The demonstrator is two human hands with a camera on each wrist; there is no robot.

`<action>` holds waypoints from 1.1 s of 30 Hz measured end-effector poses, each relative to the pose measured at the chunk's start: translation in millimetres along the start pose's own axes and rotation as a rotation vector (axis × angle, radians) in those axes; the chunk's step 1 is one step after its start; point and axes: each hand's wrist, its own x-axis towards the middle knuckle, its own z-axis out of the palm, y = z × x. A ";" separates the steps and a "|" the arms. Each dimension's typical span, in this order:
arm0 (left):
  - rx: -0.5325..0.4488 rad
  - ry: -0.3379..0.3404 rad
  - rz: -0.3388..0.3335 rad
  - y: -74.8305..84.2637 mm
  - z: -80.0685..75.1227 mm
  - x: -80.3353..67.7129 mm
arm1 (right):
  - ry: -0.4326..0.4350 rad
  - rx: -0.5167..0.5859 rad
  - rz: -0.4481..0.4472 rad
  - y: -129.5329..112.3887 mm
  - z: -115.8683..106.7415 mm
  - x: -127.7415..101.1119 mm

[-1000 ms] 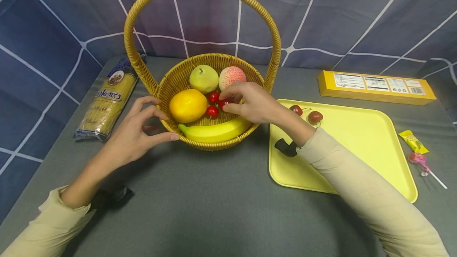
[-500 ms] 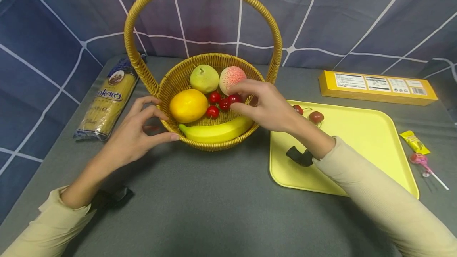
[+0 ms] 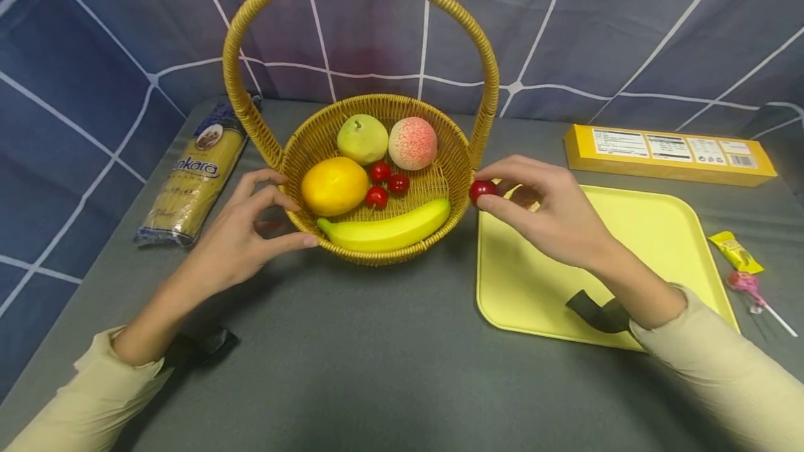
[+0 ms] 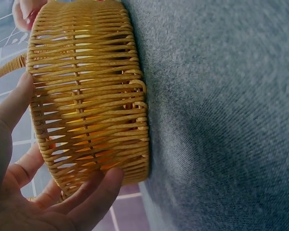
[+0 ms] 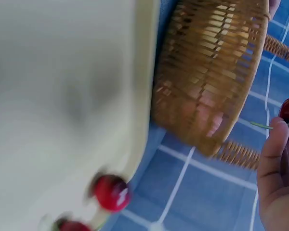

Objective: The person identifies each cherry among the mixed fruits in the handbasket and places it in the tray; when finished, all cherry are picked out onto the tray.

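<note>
One cherry (image 3: 481, 190) — pinched in right hand (image 3: 553, 218), beside basket (image 3: 461, 166)

I see a red cherry (image 3: 482, 190), a tan woven basket (image 3: 461, 159), a pale yellow tray (image 3: 653, 243), grey cloth (image 3: 377, 354), and a blue white-gridded backdrop (image 3: 94, 33).

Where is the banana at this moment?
In the head view the banana lies inside the wicker basket, along its front rim, just below the lemon and the three cherries.
</note>
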 end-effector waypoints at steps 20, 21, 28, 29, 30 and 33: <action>-0.009 0.005 0.010 -1.7 0.2 0.8 | -0.032 -0.214 0.517 75.0 -86.0 -66.1; -0.007 0.005 0.011 -1.8 0.4 0.9 | -0.035 -0.214 0.524 78.4 -87.7 -68.2; -0.002 0.001 0.006 -2.0 1.0 1.5 | -0.057 -0.270 0.564 92.8 -94.6 -75.5; -0.005 0.000 0.005 -1.9 0.9 1.5 | -0.064 -0.271 0.569 94.1 -95.2 -75.7; -0.009 -0.001 0.004 -1.9 0.8 1.4 | -0.073 -0.271 0.574 95.3 -95.9 -76.0; -0.019 -0.003 0.004 -1.6 0.5 1.2 | -0.105 -0.269 0.594 97.9 -97.6 -76.6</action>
